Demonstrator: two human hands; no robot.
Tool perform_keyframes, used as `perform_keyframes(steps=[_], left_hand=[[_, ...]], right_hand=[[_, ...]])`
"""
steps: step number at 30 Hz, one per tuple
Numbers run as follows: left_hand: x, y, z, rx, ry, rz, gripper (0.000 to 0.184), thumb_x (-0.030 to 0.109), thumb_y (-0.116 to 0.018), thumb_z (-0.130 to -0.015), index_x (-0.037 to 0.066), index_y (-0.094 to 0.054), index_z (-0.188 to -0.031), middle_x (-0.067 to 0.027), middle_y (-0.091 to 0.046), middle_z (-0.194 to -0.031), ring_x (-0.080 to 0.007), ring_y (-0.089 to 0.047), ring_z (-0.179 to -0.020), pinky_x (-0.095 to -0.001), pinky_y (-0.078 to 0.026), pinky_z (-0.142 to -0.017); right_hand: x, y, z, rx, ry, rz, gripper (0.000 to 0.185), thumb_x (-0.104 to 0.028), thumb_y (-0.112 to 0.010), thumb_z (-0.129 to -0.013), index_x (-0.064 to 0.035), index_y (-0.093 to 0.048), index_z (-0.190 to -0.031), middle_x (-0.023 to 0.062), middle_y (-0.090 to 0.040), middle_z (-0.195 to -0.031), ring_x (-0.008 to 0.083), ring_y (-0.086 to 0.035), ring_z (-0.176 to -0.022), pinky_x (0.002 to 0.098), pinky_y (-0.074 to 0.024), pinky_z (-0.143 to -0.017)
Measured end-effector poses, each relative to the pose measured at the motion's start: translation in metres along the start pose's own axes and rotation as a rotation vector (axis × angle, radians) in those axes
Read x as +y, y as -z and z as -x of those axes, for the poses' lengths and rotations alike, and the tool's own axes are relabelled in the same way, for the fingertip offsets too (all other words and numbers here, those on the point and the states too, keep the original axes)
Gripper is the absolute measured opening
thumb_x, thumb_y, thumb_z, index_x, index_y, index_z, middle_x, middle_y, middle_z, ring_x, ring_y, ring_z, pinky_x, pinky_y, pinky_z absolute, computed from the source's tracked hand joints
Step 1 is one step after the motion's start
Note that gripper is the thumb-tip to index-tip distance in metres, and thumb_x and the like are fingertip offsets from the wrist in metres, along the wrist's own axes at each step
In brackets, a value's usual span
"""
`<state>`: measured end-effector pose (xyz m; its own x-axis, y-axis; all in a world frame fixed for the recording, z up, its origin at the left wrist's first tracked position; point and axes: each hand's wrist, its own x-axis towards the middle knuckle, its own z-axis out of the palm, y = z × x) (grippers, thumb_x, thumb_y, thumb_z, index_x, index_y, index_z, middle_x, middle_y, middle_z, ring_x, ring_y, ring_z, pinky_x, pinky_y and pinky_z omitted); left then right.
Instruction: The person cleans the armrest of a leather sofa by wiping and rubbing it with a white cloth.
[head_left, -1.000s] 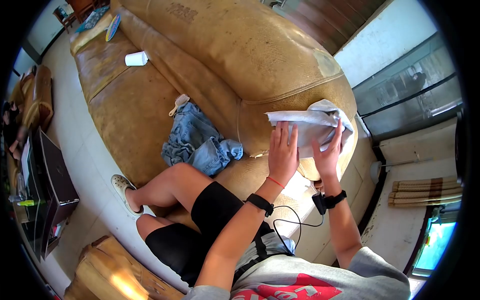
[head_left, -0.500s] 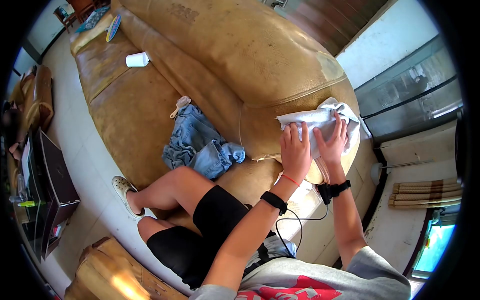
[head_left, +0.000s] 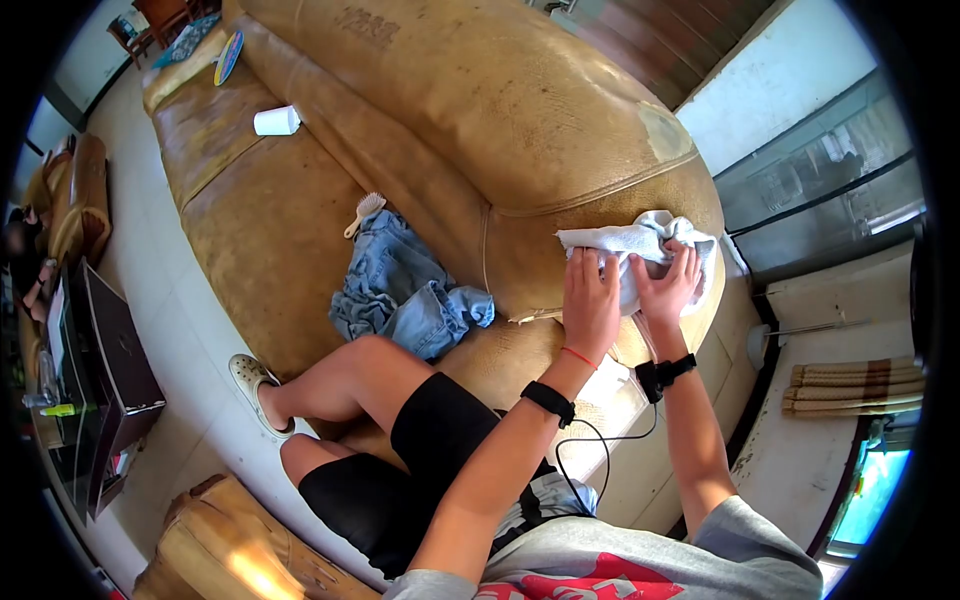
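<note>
A white cloth [head_left: 640, 238] lies crumpled over the rounded armrest of the brown leather sofa [head_left: 440, 110]. My left hand [head_left: 592, 305] grips its near left part, fingers bent over the material. Beside it, my right hand [head_left: 668, 288] has its fingers curled into the bunched right part. The thumbs point towards each other, with cloth between the hands. Part of the cloth under the fingers is hidden. To the left on the seat are crumpled blue jeans [head_left: 400, 290], and a hairbrush [head_left: 366, 212] lies just behind them.
A white cup [head_left: 277, 121] lies on its side farther along the seat, near a round colourful fan [head_left: 228, 58]. A dark glass-topped table [head_left: 112, 350] stands left, with a person [head_left: 30, 260] beyond it. A cable [head_left: 606, 450] hangs between my wrist straps.
The cloth's far edge has been drawn down and bunched towards me. My right fingers have curled more and moved slightly nearer; my left hand has barely shifted.
</note>
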<state>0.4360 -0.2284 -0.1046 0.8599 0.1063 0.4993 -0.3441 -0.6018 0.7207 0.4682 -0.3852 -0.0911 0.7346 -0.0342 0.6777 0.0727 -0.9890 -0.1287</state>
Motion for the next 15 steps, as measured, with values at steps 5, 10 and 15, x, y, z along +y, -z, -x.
perform_keyframes(steps=[5,10,15], left_hand=[[-0.010,0.002,-0.005,-0.011,-0.020,0.050,0.027,0.001,-0.068,-0.086,0.000,-0.064,-0.113,-0.0187,-0.057,-0.115,-0.0396,-0.057,-0.119,-0.0470,-0.053,-0.098],[-0.011,0.005,0.000,-0.063,-0.013,0.032,0.019,0.004,-0.065,-0.088,-0.002,-0.065,-0.106,-0.0185,-0.057,-0.113,-0.0392,-0.057,-0.121,-0.0445,-0.052,-0.102],[-0.017,0.006,0.029,-0.110,-0.035,0.023,0.020,0.004,-0.065,-0.087,-0.004,-0.065,-0.105,-0.0185,-0.057,-0.113,-0.0383,-0.057,-0.122,-0.0440,-0.052,-0.103]], right_hand=[[-0.011,0.001,0.003,0.069,0.058,-0.008,0.038,-0.035,-0.087,-0.074,-0.0108,-0.064,-0.090,0.0051,-0.066,-0.085,0.0306,-0.064,-0.083,0.0435,-0.0465,-0.080],[-0.015,0.010,0.005,-0.024,0.066,-0.010,0.033,-0.033,-0.087,-0.072,-0.0102,-0.066,-0.084,0.0082,-0.066,-0.074,0.0308,-0.066,-0.070,0.0439,-0.0511,-0.070],[-0.029,0.020,0.030,-0.107,0.119,-0.005,0.031,-0.033,-0.087,-0.067,-0.0132,-0.068,-0.081,0.0101,-0.066,-0.063,0.0318,-0.067,-0.059,0.0446,-0.0544,-0.062]])
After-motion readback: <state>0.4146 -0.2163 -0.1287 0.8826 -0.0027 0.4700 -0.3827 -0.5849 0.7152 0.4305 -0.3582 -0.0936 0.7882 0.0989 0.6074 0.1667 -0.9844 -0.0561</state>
